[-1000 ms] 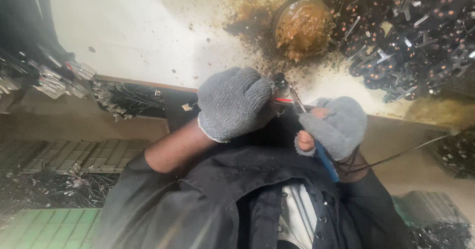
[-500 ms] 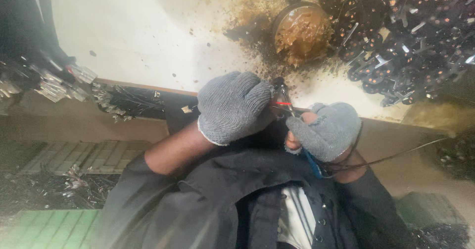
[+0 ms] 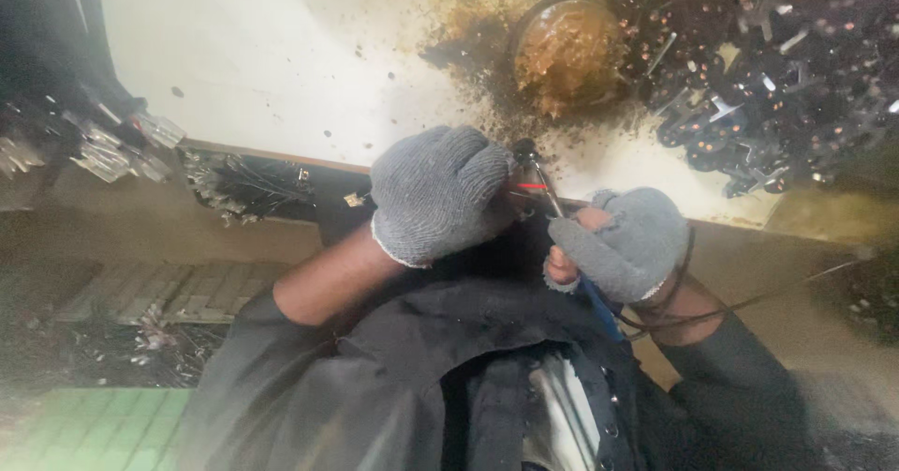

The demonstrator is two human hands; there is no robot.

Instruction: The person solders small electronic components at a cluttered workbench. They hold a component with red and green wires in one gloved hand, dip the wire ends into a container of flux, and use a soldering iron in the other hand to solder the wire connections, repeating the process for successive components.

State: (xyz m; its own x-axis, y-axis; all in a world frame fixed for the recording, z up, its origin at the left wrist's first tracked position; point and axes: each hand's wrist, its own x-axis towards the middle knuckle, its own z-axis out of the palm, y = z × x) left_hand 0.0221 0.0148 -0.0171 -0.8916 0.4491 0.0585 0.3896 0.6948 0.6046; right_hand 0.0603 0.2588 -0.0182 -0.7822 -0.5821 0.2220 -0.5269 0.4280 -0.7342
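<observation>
Both my hands wear grey knit gloves and meet at the near edge of a white, stained bench (image 3: 281, 68). My left hand (image 3: 438, 193) is closed around a small dark part with a thin red wire (image 3: 530, 186) sticking out toward the right. My right hand (image 3: 626, 242), with cut-off glove fingertips, grips a soldering iron (image 3: 541, 176) with a blue handle; its metal tip touches the part beside the red wire. The iron's black cord (image 3: 749, 302) trails off to the right.
A round tin of brown flux or resin (image 3: 571, 50) sits on the bench just beyond my hands, ringed by dark stains. A heap of small dark components with metal pins (image 3: 787, 68) fills the right of the bench. Wire bundles (image 3: 243, 185) and connectors (image 3: 112, 148) hang at the left edge.
My right hand has shifted slightly left and closer to my left hand, bringing the iron's tip in against the part. My left hand has stayed where it was.
</observation>
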